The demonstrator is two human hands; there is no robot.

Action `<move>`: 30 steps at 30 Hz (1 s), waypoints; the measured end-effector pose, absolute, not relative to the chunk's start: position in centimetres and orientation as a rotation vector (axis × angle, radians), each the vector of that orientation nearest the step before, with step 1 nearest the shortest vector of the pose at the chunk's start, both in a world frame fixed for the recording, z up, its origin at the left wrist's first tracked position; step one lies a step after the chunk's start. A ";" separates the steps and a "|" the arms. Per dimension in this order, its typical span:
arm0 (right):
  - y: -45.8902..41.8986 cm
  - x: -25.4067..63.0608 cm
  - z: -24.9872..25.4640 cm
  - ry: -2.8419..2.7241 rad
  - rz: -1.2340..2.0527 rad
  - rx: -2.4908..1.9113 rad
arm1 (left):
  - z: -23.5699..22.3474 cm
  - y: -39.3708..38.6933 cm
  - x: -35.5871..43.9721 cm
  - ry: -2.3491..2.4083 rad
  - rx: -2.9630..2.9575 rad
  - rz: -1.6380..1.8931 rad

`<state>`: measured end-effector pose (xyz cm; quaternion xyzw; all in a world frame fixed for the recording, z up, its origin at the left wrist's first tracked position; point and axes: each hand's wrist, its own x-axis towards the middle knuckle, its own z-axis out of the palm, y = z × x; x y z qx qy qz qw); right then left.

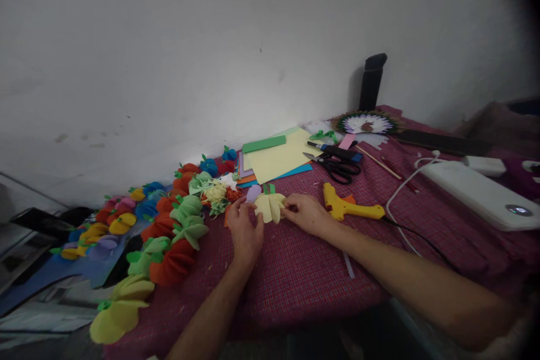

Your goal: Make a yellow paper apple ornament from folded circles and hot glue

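A pale yellow paper pumpkin (270, 207) made of folded petals, with a green strip on top, is between my two hands over the table. My left hand (246, 232) pinches its left edge with thumb and fingers. At its right edge, the fingertips of my right hand (307, 215) are closed on the petals. A lilac paper piece (253, 193) lies just behind my left fingers. To the right of my right hand rests a yellow glue gun (350, 208), its nozzle end near my wrist.
Many coloured paper pumpkins (172, 261) crowd the left side. Paper sheets (278, 157), black scissors (337, 169) and a box cutter (335, 151) lie behind. A white power bank (481, 191) with a cable is at right. The checked tablecloth (291, 281) ends at the front edge.
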<state>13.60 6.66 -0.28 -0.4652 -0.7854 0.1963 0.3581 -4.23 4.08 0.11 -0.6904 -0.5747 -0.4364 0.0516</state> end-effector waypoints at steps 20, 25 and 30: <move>5.4 13.0 -0.3 -2.219 0.217 -1.083 | 0.2 3.0 -3.0 -1.647 -2.129 -0.973; 5.2 12.9 -0.2 -2.244 0.196 -1.077 | -0.1 2.9 -2.9 -1.586 -2.101 -0.988; 5.0 12.6 0.1 -2.291 0.140 -1.065 | 0.2 2.6 -2.6 -1.541 -2.087 -0.971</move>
